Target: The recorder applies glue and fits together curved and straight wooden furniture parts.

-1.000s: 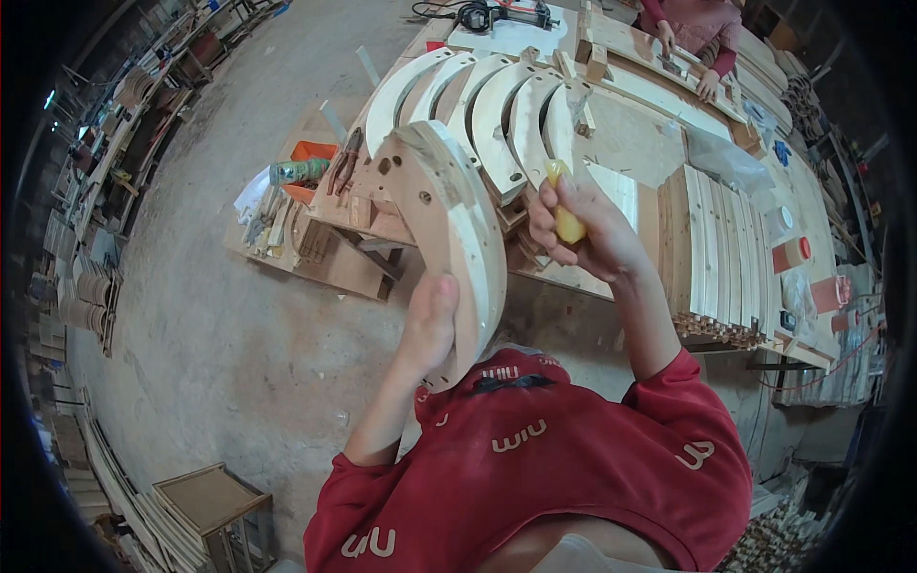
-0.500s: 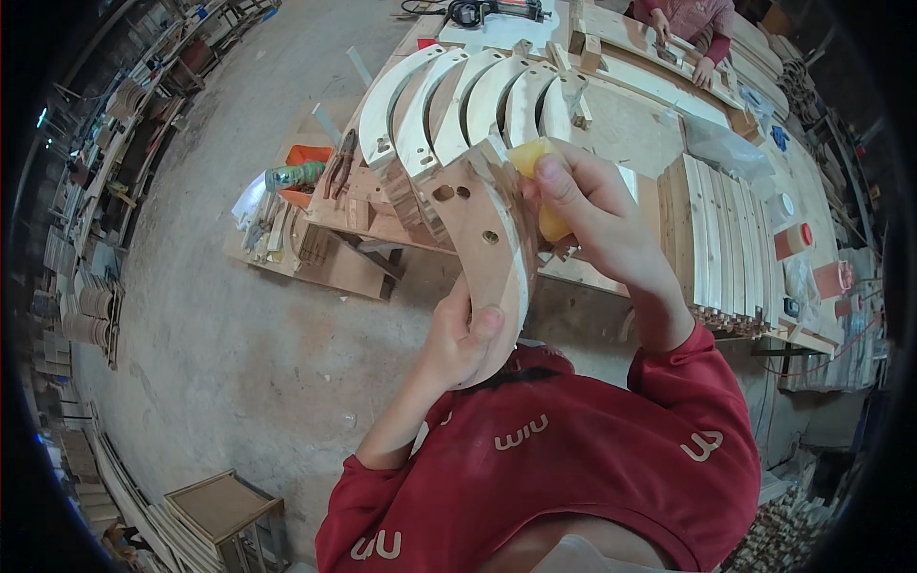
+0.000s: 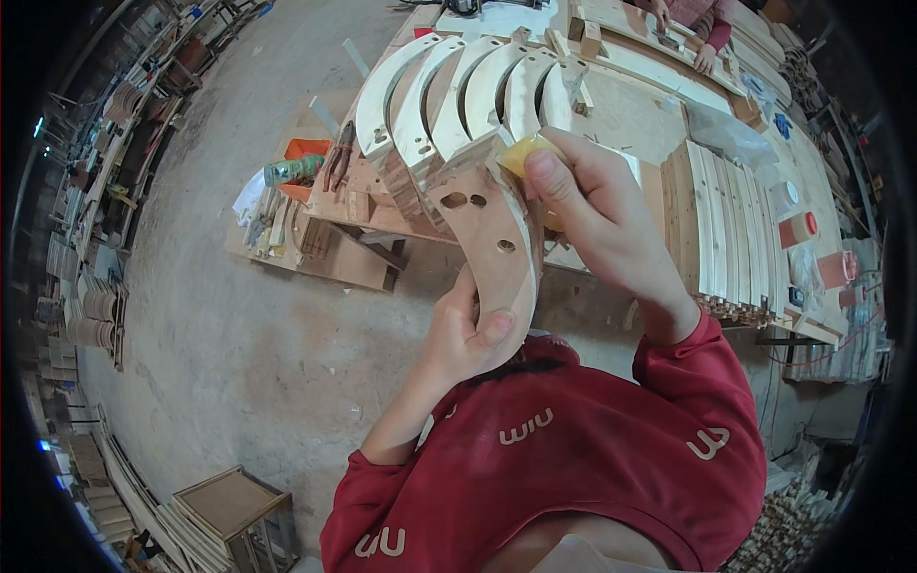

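My left hand point(image 3: 468, 334) is closed around the lower end of a curved wooden piece point(image 3: 487, 224), holding it tilted up in front of me. This piece has several drilled holes near its upper end. My right hand point(image 3: 607, 210) pinches a folded yellow sheet, which looks like sandpaper point(image 3: 522, 157), against the right edge of the wood near the top. Part of the sheet is hidden by my fingers. Just beyond, several similar curved wooden pieces point(image 3: 468, 95) stand side by side on the workbench point(image 3: 640, 105).
Stacked straight wooden slats point(image 3: 716, 224) stand on the bench at right, near red-lidded containers point(image 3: 798, 229). Pliers point(image 3: 339, 158) lie at the bench's left edge, by an orange bin point(image 3: 304, 153) and a green bottle point(image 3: 293, 171). Another person's hand point(image 3: 705, 59) works at the far right.
The sandpaper and my right hand have shifted slightly along the wood's upper right edge. My left hand still holds the piece, which has turned a little.
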